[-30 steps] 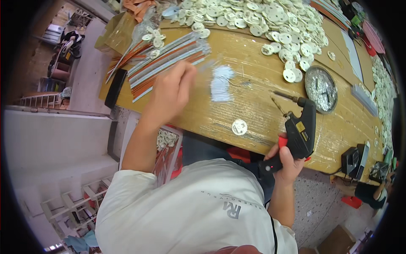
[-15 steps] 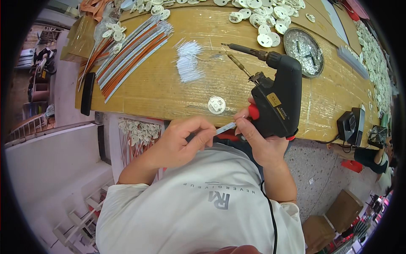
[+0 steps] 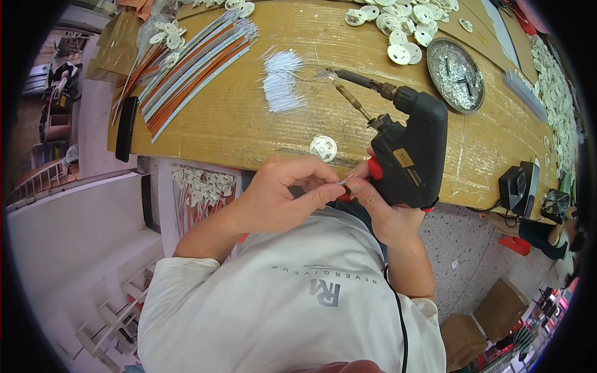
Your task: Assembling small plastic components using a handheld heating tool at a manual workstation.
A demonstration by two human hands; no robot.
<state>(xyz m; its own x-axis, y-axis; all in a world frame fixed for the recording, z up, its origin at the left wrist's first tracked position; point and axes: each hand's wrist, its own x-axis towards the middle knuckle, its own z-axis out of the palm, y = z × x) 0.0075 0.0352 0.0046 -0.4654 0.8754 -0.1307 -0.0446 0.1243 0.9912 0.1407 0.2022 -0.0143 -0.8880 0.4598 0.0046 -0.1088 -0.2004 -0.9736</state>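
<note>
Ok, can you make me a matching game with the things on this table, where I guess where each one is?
Things:
1. soldering gun
2. white disc
3. metal dish
4. strips

Places:
A. far left on the table, lying in a bundle
B. alone near the table's front edge
C. held in the right hand
D. far right, past the gun's tip

Pairs: 1-C, 2-B, 3-D, 4-A

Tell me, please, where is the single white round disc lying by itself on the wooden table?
In the head view, the white disc lies near the table's front edge, just above the left hand and left of the black soldering gun.
</note>
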